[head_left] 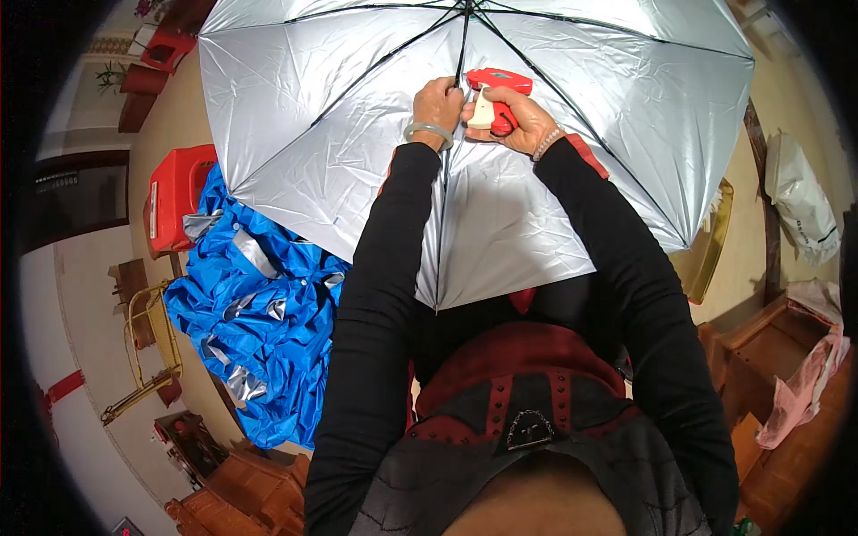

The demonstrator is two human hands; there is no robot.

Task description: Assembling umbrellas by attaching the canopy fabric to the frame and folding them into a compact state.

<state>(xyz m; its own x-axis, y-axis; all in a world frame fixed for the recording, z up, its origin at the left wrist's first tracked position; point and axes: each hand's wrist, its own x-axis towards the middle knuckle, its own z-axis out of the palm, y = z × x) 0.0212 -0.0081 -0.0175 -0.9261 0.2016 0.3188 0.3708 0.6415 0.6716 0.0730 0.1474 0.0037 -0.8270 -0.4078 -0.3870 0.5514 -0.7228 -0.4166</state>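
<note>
An opened umbrella [295,116] spreads its silver inside toward me, with dark ribs fanning out from the hub at the top. My left hand [437,104], a pale bangle on its wrist, is closed at the middle rib [442,210]; its fingertips are partly hidden. Close to its right, my right hand [529,121] grips a red tagging gun [499,80] with a cream trigger lever, its fingers wrapped round the handle. The gun's front end points left, toward the rib and my left hand.
Crumpled blue fabric with silver patches [268,313] is heaped at left, beside a red plastic stool [170,201]. Wooden furniture [760,348] with a pink cloth [800,402] stands at right. A white sack [800,196] lies farther back. A gold-coloured frame [161,335] stands far left.
</note>
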